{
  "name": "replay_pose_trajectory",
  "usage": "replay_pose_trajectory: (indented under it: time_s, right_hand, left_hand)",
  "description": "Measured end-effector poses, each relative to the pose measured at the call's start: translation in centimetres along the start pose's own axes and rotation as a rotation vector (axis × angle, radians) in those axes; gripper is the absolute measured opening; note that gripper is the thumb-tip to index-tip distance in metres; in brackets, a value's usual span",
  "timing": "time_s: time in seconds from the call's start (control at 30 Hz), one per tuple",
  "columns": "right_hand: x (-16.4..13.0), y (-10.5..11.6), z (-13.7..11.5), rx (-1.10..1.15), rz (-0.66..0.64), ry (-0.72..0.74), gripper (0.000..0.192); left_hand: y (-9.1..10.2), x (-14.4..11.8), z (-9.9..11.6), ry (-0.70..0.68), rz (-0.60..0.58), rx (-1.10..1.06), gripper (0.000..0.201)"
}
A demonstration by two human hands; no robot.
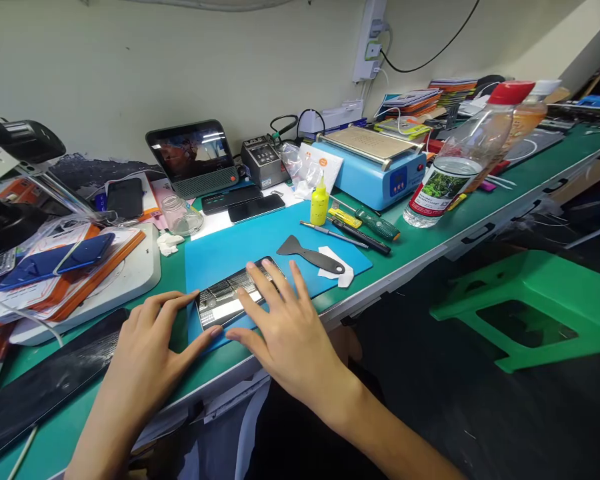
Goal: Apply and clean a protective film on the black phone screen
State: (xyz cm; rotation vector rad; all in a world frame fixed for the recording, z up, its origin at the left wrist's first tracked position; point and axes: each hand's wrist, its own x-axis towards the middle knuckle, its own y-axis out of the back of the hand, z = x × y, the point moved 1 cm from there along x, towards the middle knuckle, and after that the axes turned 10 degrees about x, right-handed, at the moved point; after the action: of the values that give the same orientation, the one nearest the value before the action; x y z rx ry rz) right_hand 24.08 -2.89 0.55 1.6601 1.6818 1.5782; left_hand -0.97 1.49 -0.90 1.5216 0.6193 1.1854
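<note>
Opened phone point(230, 298) lies flat at the near edge of the blue work mat point(260, 247), its internal side up, with metal shields and components exposed. Right hand point(280, 320) rests on it with fingers spread and laid flat across its right half, pressing rather than gripping; this appears intended to pin the unit against sliding. Left hand point(153, 347) is open, its thumb and forefinger bracketing the phone's left end, nothing enclosed. Black scraper point(311, 255) lies just beyond the right fingertips, beside a white wipe point(341, 272), within easy reach. Yellow bottle point(319, 202) and screwdrivers point(365, 227) lie at the mat's far right edge. Blue heating plate point(375, 167) sits farther back, well apart from the phone.
</note>
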Motion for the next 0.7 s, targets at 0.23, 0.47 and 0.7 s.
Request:
replay_pose_trajectory:
  time_s: [0.23,0.47,0.7]
  right_hand:
    - [2.1,-0.1,0.7,-0.029,-0.004,-0.012,0.059]
    - [0.7,0.6,1.5,0.001,0.014,-0.019,0.053]
    - [1.4,0.8,3.4,-0.017,0.049,-0.094,0.053]
  left_hand:
    - [0.1,-0.1,-0.1,0.025,-0.033,0.001,0.071]
    - [0.5,0.0,0.4,0.045,-0.048,-0.006,0.07]
    - [0.7,0.0,0.5,0.064,-0.06,-0.014,0.068]
